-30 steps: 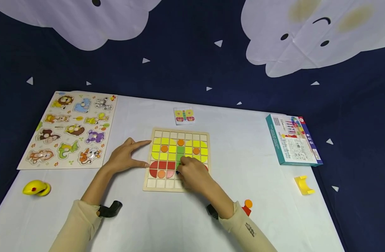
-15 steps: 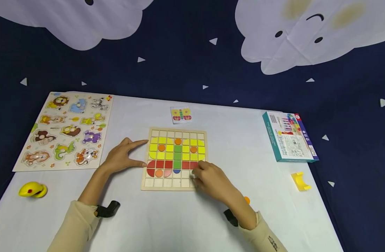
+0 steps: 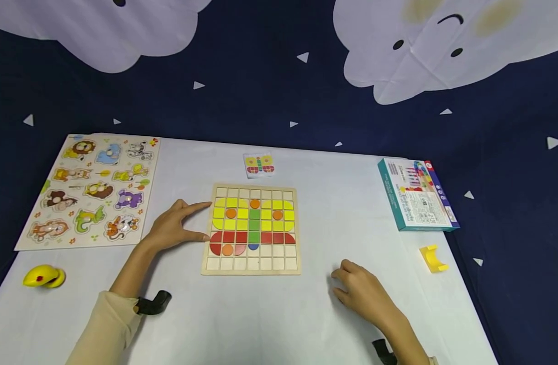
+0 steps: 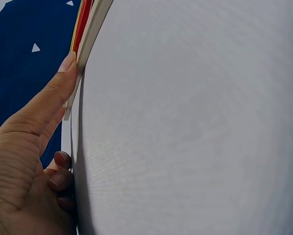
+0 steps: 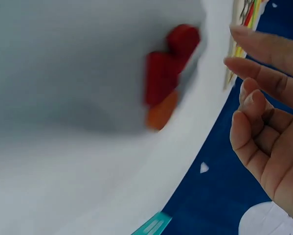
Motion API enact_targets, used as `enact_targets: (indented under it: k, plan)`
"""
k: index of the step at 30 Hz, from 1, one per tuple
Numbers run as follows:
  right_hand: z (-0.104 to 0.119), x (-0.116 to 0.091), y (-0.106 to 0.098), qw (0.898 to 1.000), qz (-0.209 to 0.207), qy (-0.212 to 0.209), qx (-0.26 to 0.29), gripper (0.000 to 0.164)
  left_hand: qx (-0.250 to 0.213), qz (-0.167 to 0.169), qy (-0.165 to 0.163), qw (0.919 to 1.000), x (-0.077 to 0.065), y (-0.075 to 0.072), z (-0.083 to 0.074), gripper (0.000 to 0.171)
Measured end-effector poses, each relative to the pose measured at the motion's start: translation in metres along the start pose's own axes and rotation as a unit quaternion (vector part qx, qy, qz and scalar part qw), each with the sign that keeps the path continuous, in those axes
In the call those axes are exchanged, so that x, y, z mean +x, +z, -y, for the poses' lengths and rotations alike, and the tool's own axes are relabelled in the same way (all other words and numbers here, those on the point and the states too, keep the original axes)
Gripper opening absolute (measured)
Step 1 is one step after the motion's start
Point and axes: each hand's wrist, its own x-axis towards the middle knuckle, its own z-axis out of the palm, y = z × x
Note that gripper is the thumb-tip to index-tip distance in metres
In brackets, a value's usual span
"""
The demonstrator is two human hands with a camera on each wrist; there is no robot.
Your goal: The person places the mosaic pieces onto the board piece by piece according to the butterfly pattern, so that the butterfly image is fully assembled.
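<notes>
A square wooden grid board (image 3: 251, 271) lies mid-table with coloured tiles in a butterfly shape. Its wings are yellow tiles (image 3: 230, 223) above and red tiles (image 3: 229, 236) below. A green column (image 3: 254, 225) runs down the middle, ending in a blue half-round tile (image 3: 253, 247). My left hand (image 3: 171, 228) touches the board's left edge with spread thumb and index finger. To the right of the board, my right hand (image 3: 363, 294) hovers with nothing held, thumb and index apart. Red pieces (image 5: 161, 78) and an orange piece (image 5: 162, 111) lie near it in the right wrist view, hidden by the hand in the head view.
Behind the board lies a butterfly picture card (image 3: 259, 167). An animal puzzle board (image 3: 110, 190) occupies the left, with a yellow rounded toy (image 3: 43, 276) in front. On the right are a teal-sided box (image 3: 418, 195) and a yellow curved piece (image 3: 433, 259).
My right hand has gone from the foot of the green column to the red row's right end, then off the board toward the lower right. My left hand stays at the edge.
</notes>
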Motion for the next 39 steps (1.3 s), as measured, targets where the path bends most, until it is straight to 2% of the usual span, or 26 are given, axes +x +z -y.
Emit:
enact_targets:
  k: [5,12,16,21,24,29,39]
  plan:
    - [-0.010,-0.019,0.002,1.000,0.010,0.006,-0.007,0.028,-0.001,-0.003,-0.002,1.0000,-0.002,-0.001,0.002,0.093]
    - [-0.013,-0.028,0.008,1.000,0.004,0.001,-0.027,0.028,-0.007,-0.007,0.000,1.0000,-0.003,-0.002,0.004,0.092]
    - [-0.014,-0.030,0.010,0.999,-0.013,-0.018,-0.031,0.027,-0.010,-0.005,-0.003,0.9999,-0.003,-0.001,0.004,0.091]
    - [-0.016,-0.028,0.015,0.996,-0.044,-0.062,-0.040,0.025,-0.009,-0.006,-0.004,0.9999,-0.002,0.000,0.005,0.091]
    - [-0.015,-0.024,0.017,0.994,-0.059,-0.083,-0.035,0.024,-0.010,-0.007,-0.001,0.9999,-0.002,0.000,0.005,0.091]
    - [-0.008,-0.011,0.016,0.993,-0.065,-0.092,-0.029,0.021,-0.009,-0.008,0.003,0.9999,-0.002,0.001,0.005,0.091]
    - [0.013,0.029,0.010,0.994,-0.046,-0.101,-0.021,0.017,-0.008,-0.007,0.005,0.9999,0.000,0.001,0.002,0.092]
